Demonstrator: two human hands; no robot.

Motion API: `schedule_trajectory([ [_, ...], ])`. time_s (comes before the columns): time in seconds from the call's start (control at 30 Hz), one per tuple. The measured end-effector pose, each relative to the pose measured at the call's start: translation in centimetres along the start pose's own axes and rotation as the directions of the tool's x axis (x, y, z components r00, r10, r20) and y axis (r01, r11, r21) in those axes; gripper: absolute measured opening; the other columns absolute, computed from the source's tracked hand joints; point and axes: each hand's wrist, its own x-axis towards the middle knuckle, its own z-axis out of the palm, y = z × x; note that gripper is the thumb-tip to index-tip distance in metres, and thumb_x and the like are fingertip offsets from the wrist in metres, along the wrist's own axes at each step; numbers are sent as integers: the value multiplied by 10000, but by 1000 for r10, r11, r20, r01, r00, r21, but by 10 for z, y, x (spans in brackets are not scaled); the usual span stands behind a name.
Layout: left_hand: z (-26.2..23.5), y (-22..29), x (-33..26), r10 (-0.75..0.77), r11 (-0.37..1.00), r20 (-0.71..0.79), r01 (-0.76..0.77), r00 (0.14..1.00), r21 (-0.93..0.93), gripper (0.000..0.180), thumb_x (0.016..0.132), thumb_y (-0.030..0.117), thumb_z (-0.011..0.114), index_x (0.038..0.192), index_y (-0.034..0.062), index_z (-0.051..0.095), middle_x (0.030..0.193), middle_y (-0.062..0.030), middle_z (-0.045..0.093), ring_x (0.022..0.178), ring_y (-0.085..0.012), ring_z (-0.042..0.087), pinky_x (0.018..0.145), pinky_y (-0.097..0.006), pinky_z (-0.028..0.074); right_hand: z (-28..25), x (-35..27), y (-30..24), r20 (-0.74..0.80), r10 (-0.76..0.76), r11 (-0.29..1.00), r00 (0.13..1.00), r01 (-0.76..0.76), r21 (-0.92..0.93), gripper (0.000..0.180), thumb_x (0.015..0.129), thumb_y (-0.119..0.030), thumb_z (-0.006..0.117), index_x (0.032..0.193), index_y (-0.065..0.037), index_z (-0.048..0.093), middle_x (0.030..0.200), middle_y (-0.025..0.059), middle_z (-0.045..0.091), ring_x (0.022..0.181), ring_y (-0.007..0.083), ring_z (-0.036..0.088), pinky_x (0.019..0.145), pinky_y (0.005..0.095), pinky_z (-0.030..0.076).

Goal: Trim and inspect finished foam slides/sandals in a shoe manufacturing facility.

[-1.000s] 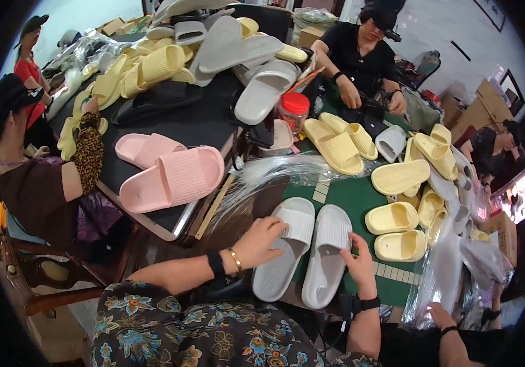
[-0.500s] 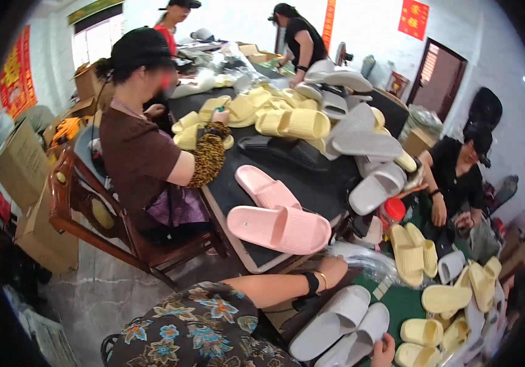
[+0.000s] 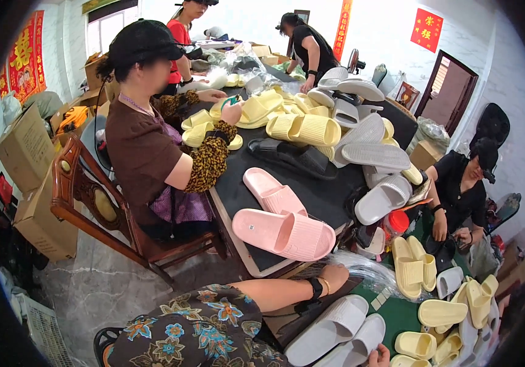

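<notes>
My left hand [image 3: 334, 278], with a black band on its wrist, is closed at the near edge of a stack of clear plastic bags [image 3: 369, 269]. Its fingertips are hidden, so I cannot make out what they pinch. A pair of grey slippers [image 3: 326, 329] lies just nearer to me, side by side on the green table top. At the lower edge the fingers of my right hand [image 3: 380, 356] show in part, loosely bent and apart, beside the outer side of the right grey slipper [image 3: 355, 344]. Pink slippers [image 3: 287, 233] lie beyond my left hand, one partly over the other.
Yellow slippers [image 3: 410, 269] and more yellow ones crowd the right. A red-lidded jar [image 3: 395, 223] stands behind them. Black slippers [image 3: 293, 158] and a heap of yellow and grey slippers cover the dark table. Several co-workers stand or sit around it; one sits on a wooden chair [image 3: 100, 208].
The view has shifted slightly. My left hand stays by the plastic bags and my right hand sits lower in the picture. The seated co-worker at left has raised a hand with a green object.
</notes>
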Motion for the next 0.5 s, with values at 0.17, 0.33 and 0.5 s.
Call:
schedule_trajectory([
  [0.17,-9,7,0,3,1000,73,-3,997,-4,141,824,64,561,885,5,673,916,-180,660,822,-342,681,680,-423,559,5,-12,-27,-6,11,1000,1000,-11,-6,385,945,-166,603,1293,-24,523,962,38,595,704,90,504,603,218,434],
  [0.33,-24,14,-5,-3,999,18,4,1000,-34,169,835,72,541,861,25,701,863,-187,689,804,-326,697,682,-424,563,5,-10,-20,-22,28,999,999,-27,19,366,944,-158,604,1275,-22,531,923,30,590,688,85,498,584,217,427],
  [0.5,-40,22,-6,-66,984,77,77,995,-161,179,858,55,506,903,6,672,856,-208,692,753,-367,692,641,-431,559,3,-6,-13,-22,-10,998,1000,12,61,349,942,-149,607,1260,-22,540,829,11,578,640,78,483,553,209,410],
])
